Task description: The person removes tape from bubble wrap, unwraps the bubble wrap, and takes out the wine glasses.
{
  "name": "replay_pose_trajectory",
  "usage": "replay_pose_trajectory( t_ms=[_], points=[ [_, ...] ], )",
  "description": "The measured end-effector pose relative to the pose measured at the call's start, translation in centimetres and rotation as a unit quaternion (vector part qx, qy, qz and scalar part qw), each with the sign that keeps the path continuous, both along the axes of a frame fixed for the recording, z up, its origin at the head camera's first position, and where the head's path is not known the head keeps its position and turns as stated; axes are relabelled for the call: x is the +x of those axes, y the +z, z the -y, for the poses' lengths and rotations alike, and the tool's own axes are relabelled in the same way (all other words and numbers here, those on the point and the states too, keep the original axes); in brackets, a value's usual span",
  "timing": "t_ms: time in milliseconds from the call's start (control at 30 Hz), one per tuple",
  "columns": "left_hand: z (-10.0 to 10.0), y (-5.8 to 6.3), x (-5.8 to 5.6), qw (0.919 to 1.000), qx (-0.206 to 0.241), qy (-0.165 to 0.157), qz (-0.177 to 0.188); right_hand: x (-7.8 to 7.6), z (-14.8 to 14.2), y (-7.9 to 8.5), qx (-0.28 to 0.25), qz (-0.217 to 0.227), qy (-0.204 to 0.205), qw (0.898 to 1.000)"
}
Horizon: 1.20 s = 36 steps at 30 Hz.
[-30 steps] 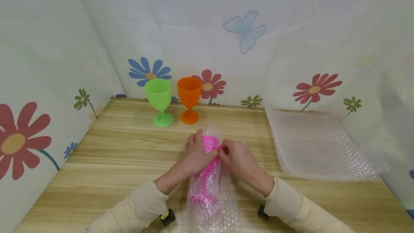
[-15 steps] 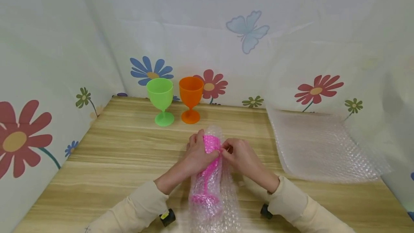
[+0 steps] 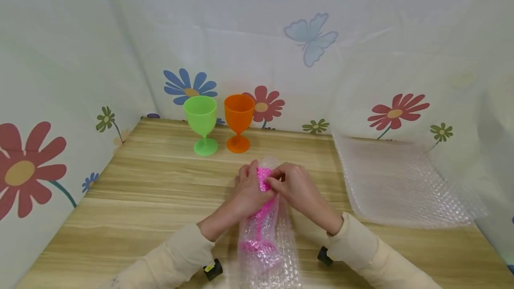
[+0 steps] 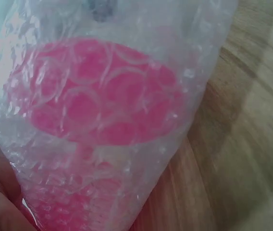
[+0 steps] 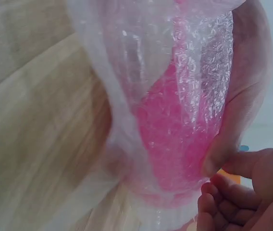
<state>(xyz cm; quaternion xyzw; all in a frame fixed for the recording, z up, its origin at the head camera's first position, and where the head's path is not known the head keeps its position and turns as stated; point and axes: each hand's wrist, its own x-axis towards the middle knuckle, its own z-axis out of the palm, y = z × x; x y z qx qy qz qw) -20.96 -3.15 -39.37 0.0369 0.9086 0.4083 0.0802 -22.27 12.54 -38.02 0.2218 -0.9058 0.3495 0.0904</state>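
Note:
A pink goblet [image 3: 260, 217] lies on its side on the wooden table [image 3: 152, 200], rolled in clear bubble wrap [image 3: 273, 262], foot toward me. My left hand [image 3: 249, 191] grips the wrapped bowl from the left. My right hand [image 3: 289, 186] pinches the wrap's edge over the top of the bowl. In the left wrist view the goblet's pink foot [image 4: 98, 101] shows through the wrap [image 4: 199, 57]. In the right wrist view the pink bowl [image 5: 175, 144] shows through the wrap [image 5: 103, 62], with right fingertips [image 5: 218, 197] curled beside it.
A green goblet [image 3: 201, 121] and an orange goblet [image 3: 238, 119] stand upright at the back of the table near the flowered wall. A loose sheet of bubble wrap [image 3: 401, 182] lies at the right, running up the wall.
My right hand has moved left and up over the bowl, pulling the wrap's edge across it. The left hand stays on the bowl.

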Motion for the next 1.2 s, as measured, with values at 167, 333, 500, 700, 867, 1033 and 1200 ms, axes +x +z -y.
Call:
replay_pose_trajectory(
  t_ms=[167, 333, 500, 700, 867, 1033, 1200],
  points=[
    [-0.4, -0.2, 0.0, 0.9998, -0.016, -0.005, -0.01, 0.0, 0.2, 0.6, 0.011, 0.024, -0.028, 0.999],
    [-0.5, -0.3, 0.0, 0.9996, -0.018, -0.012, -0.018, -0.2, 0.0, 0.7, -0.003, 0.048, -0.024, 0.999],
    [-0.4, -0.4, 0.0, 0.9998, -0.01, -0.011, -0.016, -0.5, -0.5, 0.4, -0.075, 0.113, -0.055, 0.989],
    [-0.1, -0.5, -0.1, 0.9994, -0.032, -0.001, -0.015, -0.3, -1.0, 0.2, -0.2, 0.196, -0.073, 0.957],
    [-0.1, -0.2, -0.1, 0.9942, -0.096, -0.001, -0.048, 0.2, -0.8, -0.3, -0.283, 0.217, -0.09, 0.93],
    [-0.2, -0.1, -0.2, 0.9926, -0.104, 0.003, -0.062, 0.6, -0.7, -0.8, -0.328, 0.216, -0.113, 0.913],
    [0.1, -0.3, 0.0, 0.9926, -0.099, 0.017, -0.068, 0.7, -0.5, -0.8, -0.37, 0.22, -0.105, 0.896]
  ],
)
